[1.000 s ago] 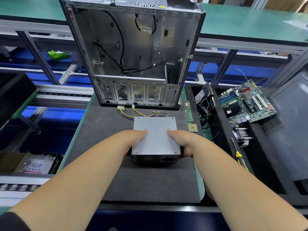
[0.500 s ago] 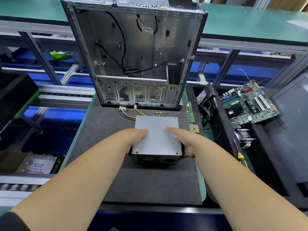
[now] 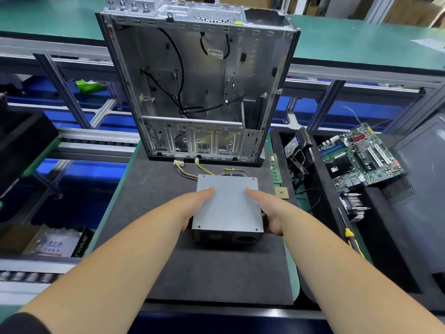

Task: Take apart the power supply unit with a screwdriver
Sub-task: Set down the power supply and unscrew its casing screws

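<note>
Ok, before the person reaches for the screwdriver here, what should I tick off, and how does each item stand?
1. Power supply flat on the mat: ok.
2. Top cover screws exposed at the corners: ok.
3. Both hands free for the tool: not ok; left hand and right hand grip the unit's sides.
4. Screwdriver within reach, at the right: ok.
5. Cables clear of the computer case: ok, plugs lie loose on the mat.
6. Screw type matches the tip: cannot tell.
</note>
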### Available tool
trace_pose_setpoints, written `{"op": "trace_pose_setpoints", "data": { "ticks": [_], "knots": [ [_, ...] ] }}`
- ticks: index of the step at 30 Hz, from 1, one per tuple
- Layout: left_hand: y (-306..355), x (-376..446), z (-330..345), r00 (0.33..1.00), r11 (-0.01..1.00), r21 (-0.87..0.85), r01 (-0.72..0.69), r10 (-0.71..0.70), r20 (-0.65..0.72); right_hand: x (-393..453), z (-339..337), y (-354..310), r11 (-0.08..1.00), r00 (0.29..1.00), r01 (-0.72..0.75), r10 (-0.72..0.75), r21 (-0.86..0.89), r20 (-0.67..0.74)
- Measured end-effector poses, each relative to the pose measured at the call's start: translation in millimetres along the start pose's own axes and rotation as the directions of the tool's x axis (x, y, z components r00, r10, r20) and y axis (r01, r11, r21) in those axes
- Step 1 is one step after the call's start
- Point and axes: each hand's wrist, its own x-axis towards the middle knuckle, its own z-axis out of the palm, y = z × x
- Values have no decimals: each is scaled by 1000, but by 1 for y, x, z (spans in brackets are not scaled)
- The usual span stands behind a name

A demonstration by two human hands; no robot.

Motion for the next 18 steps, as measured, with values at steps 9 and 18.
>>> {"op": "trace_pose_setpoints", "data": {
  "ticks": [9, 18],
  "knots": [
    [7, -1, -2, 1000, 995, 93, 30, -30, 0, -6, 6, -9, 999, 1000, 5, -6, -44, -9],
    [10, 1, -11, 1000, 998, 54, 12, -12, -5, -5, -5, -11, 999, 1000, -9, 9, -37, 10]
  ]
}}
